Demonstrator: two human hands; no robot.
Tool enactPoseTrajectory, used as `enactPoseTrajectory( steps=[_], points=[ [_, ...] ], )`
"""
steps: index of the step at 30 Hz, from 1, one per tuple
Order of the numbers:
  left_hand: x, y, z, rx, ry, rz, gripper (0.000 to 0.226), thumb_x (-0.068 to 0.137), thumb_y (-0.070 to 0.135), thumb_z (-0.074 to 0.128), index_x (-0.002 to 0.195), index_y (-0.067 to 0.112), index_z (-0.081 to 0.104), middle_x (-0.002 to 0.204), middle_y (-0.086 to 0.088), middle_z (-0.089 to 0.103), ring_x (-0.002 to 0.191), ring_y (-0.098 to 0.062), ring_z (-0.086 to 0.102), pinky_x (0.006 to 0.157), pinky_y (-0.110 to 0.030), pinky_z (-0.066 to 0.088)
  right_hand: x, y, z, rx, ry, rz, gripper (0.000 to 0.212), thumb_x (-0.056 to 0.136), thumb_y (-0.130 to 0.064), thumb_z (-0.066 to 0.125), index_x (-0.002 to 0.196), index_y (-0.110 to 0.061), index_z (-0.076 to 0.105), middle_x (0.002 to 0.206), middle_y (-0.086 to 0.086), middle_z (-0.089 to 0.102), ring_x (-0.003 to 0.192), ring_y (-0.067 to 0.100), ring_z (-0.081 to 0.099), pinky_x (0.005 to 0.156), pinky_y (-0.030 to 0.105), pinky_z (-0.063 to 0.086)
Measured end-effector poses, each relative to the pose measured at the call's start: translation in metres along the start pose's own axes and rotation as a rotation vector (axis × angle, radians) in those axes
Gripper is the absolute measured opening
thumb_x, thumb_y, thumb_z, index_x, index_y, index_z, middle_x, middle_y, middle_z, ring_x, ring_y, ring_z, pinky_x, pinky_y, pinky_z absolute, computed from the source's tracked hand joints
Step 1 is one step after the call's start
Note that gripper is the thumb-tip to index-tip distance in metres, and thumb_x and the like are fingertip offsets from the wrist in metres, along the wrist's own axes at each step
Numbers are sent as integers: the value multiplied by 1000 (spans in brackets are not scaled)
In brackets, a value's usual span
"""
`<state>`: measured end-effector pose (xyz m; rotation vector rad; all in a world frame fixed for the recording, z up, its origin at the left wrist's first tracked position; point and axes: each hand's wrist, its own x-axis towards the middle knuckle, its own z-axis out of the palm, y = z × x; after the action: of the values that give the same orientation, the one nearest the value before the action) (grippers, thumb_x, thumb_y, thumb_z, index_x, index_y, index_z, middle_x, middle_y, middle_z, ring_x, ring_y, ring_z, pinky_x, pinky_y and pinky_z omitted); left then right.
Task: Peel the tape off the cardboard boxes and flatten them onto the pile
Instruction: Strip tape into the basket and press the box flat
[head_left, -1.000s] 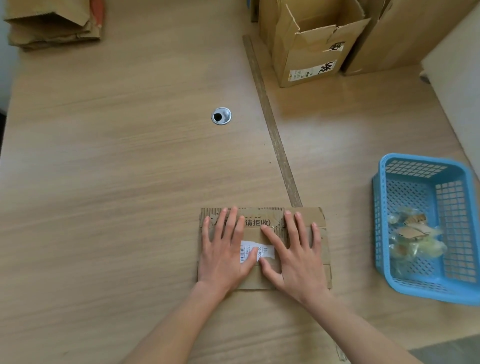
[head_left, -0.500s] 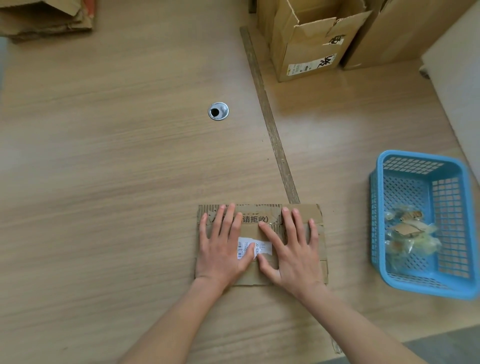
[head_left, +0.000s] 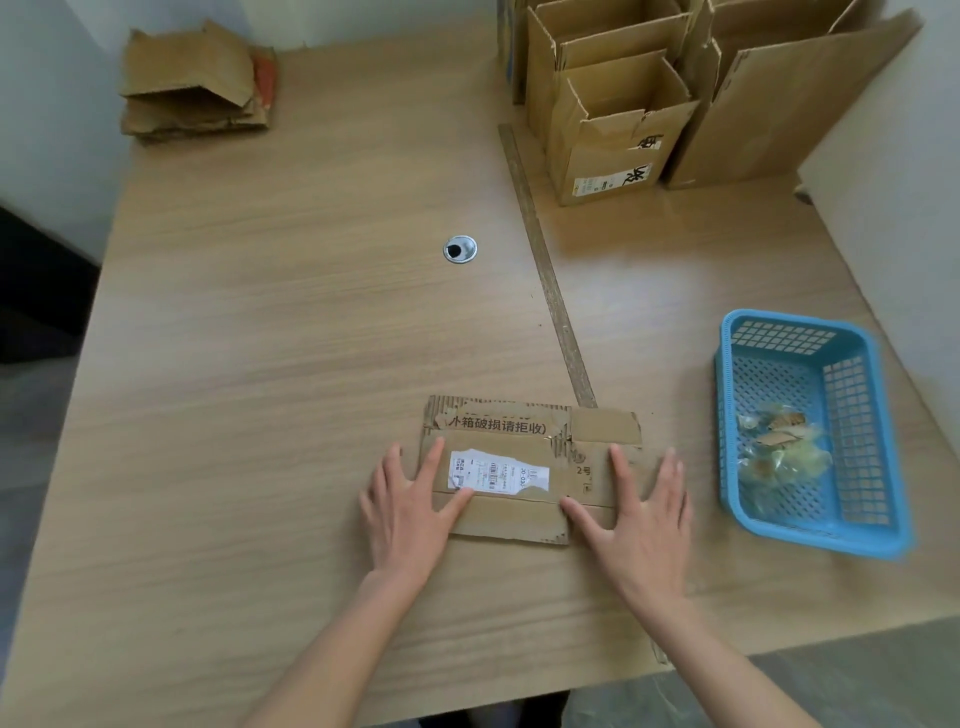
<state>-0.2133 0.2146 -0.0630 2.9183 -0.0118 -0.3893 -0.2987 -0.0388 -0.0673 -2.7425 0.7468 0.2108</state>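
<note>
Item, lower centre of the frame: one flattened box (head_left: 530, 470) of brown corrugated cardboard, roughly rectangular with ragged, torn edges, lying flat on the wood-grain table (head_left: 260, 364). I note printed black characters along its upper flap and a torn white shipping label (head_left: 496, 477) with barcodes near its middle. My left hand (head_left: 408, 512) lies palm down at the box's left edge, fingers straight and spread, gripping nothing, the thumb reaching onto the label's lower left corner. My right hand (head_left: 641, 527) lies likewise flat and spread over the box's right end, the thumb pointing inward along the lower flap; it holds nothing. Item, right of the frame, just beside the right hand: a blue plastic basket (head_left: 862, 415) with perforated walls, holding crumpled clear tape scraps (head_left: 779, 447) with bits of brown paper. Item, upper right: upright open cardboard boxes (head_left: 618, 124), smooth-sided, flaps raised. Item, upper left corner: a pile of flattened cardboard (head_left: 192, 88), well apart from the hands. Item, centre: a round metal grommet (head_left: 460, 249) set in the tabletop, and a narrow dull strip (head_left: 545, 270) running down to the box's upper edge.
</note>
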Motion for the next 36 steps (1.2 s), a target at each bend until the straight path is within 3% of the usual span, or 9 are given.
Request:
enactPoseTrajectory(
  steps=[4,7,9,12,17,20,25,30,36],
  points=[
    [-2,19,-10,-225,-76,-47,87,78,58,77,153,42,37,126,-2,30,115,-23,36,101,-34,38,-5,-12,-15,133,-34,-27,84,81,-69,68,153,-45,31,159,24,25,149,34,22,118,45,32],
    [-3,27,-9,-344,-100,-136,103,64,54,89,151,51,33,113,1,29,103,-19,33,90,-28,34,1,-17,-22,297,-50,13,85,73,-47,86,147,-41,44,153,19,24,144,36,30,115,44,36],
    [-6,26,-8,-346,-118,-151,113,58,58,90,151,55,27,107,2,35,104,-20,37,88,-27,30,5,-14,-28,311,-59,1,83,71,-38,88,143,-41,47,151,15,20,138,37,39,111,44,42],
    [-10,23,-16,-298,-127,-112,116,59,63,87,154,50,21,105,1,39,110,-23,44,89,-29,36,10,-14,-41,259,-69,-62,80,73,-34,85,141,-43,43,150,9,19,124,32,52,95,39,52],
    [-6,7,-77,-285,-21,-108,117,62,59,89,154,47,19,106,2,34,103,-23,51,81,-30,40,17,-56,-75,304,-59,-171,72,76,-32,82,138,-38,46,147,1,18,111,30,56,74,32,50],
    [-5,-26,-135,-238,67,-109,116,63,62,87,153,47,15,104,2,30,104,-27,55,78,-34,44,14,-116,-102,354,-8,-266,65,75,-29,79,128,-42,44,143,-4,18,105,27,56,66,34,51],
    [-13,-114,-243,-209,240,-182,113,65,67,83,152,45,13,102,0,36,86,-18,43,69,-31,40,-5,-250,-144,345,75,-432,64,74,-27,81,121,-46,41,146,-6,19,109,26,55,59,32,48],
    [-46,-238,-340,-242,379,-227,111,71,66,80,154,40,11,108,-4,41,90,-20,52,69,-32,45,-64,-408,-167,323,138,-580,70,75,-26,82,131,-41,42,149,-3,17,122,27,53,73,39,58],
    [-85,-380,-431,-194,497,-241,107,75,64,78,154,35,12,107,-6,42,88,-21,51,73,-35,49,-151,-563,-179,303,251,-693,71,79,-24,82,140,-31,47,151,3,20,131,31,46,89,41,56]
  ],
)
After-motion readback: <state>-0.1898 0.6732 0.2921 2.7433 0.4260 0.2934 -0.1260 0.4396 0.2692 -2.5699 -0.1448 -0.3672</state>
